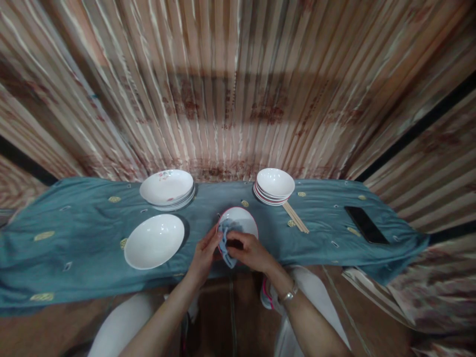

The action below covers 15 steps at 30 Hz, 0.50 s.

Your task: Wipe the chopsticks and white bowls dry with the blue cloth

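A small white bowl with a red rim (243,218) is held near the table's front edge, its inside turned toward me. My left hand (206,250) grips its left side, thumb near the rim and the other fingers mostly hidden behind it. In my right hand (251,250) is a light-blue cloth (225,245), pinched between the fingers and pressed on the bowl's lower left rim. Part of the cloth hangs below the bowl.
A blue cloth (92,223) covers the table. Stacked plates (167,186) stand back left, with a large white bowl (154,243) in front. Stacked bowls (275,183) stand back right, beside chopsticks (296,218). A black phone (366,225) lies far right. A curtain (238,89) hangs behind.
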Each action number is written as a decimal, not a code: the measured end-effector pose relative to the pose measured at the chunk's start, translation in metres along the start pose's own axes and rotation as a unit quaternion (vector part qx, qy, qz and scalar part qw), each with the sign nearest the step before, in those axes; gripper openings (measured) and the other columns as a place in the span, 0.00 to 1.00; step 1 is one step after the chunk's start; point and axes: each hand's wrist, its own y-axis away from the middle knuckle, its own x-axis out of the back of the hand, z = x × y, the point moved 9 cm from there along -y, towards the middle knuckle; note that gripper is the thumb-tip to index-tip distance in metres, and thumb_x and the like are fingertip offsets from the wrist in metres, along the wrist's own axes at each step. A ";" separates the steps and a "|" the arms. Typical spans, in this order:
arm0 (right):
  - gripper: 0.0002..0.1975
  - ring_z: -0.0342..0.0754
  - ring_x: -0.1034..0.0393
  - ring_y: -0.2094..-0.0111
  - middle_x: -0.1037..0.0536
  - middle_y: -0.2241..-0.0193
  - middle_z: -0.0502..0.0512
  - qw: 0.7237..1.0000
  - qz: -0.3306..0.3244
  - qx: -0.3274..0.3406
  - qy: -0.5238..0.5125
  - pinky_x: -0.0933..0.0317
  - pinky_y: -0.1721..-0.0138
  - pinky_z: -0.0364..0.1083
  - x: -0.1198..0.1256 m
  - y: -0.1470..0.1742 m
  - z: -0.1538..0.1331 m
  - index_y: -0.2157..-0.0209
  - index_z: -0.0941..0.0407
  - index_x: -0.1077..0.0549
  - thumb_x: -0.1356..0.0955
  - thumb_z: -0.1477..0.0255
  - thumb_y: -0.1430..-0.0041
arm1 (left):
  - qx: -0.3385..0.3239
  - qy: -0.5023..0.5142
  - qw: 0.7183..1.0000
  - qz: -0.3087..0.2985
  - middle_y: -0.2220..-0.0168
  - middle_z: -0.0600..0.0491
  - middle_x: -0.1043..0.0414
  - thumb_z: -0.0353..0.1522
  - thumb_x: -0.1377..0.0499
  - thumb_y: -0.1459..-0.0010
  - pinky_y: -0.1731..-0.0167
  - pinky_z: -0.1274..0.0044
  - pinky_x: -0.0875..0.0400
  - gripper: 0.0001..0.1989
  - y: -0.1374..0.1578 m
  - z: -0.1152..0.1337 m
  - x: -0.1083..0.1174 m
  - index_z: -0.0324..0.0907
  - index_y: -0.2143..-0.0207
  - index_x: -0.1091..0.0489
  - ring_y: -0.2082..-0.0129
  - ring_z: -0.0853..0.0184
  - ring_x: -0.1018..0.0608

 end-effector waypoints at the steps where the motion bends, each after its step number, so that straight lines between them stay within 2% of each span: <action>1: 0.07 0.44 0.31 0.64 0.25 0.67 0.48 1.000 0.008 0.002 -0.018 0.38 0.60 0.42 0.001 -0.001 0.000 0.63 0.55 0.28 0.35 0.73 0.44 | 0.003 0.001 1.000 -0.006 0.61 0.47 0.21 0.45 0.31 0.59 0.75 0.77 0.27 0.35 0.000 -0.001 -0.002 0.40 0.49 0.28 0.65 0.60 0.21; 3: 0.06 0.44 0.31 0.65 0.25 0.68 0.48 0.999 0.031 0.005 -0.028 0.38 0.60 0.42 0.004 -0.003 -0.001 0.64 0.56 0.29 0.35 0.73 0.45 | 0.011 -0.001 1.000 -0.011 0.60 0.47 0.21 0.45 0.31 0.59 0.74 0.76 0.26 0.35 0.001 -0.003 -0.005 0.40 0.48 0.29 0.65 0.60 0.21; 6: 0.07 0.45 0.31 0.64 0.26 0.67 0.49 0.997 0.070 0.009 0.015 0.38 0.59 0.44 0.013 -0.005 -0.003 0.63 0.56 0.30 0.35 0.75 0.46 | 0.014 -0.006 1.000 -0.026 0.59 0.47 0.22 0.44 0.32 0.58 0.74 0.76 0.26 0.34 0.004 -0.003 -0.012 0.41 0.48 0.29 0.64 0.59 0.21; 10: 0.10 0.49 0.32 0.58 0.25 0.61 0.55 0.982 0.116 0.011 0.149 0.38 0.53 0.49 0.026 -0.005 -0.004 0.58 0.56 0.31 0.36 0.74 0.43 | 0.015 -0.012 0.999 -0.042 0.59 0.48 0.21 0.43 0.32 0.56 0.73 0.75 0.26 0.32 0.009 -0.003 -0.020 0.42 0.47 0.29 0.66 0.61 0.21; 15: 0.12 0.55 0.35 0.53 0.27 0.57 0.64 0.939 0.131 -0.002 0.317 0.39 0.50 0.55 0.033 -0.002 -0.001 0.55 0.60 0.31 0.38 0.76 0.41 | 0.016 -0.020 0.999 -0.037 0.59 0.46 0.21 0.42 0.32 0.57 0.72 0.75 0.26 0.32 0.011 -0.002 -0.020 0.41 0.48 0.29 0.64 0.59 0.21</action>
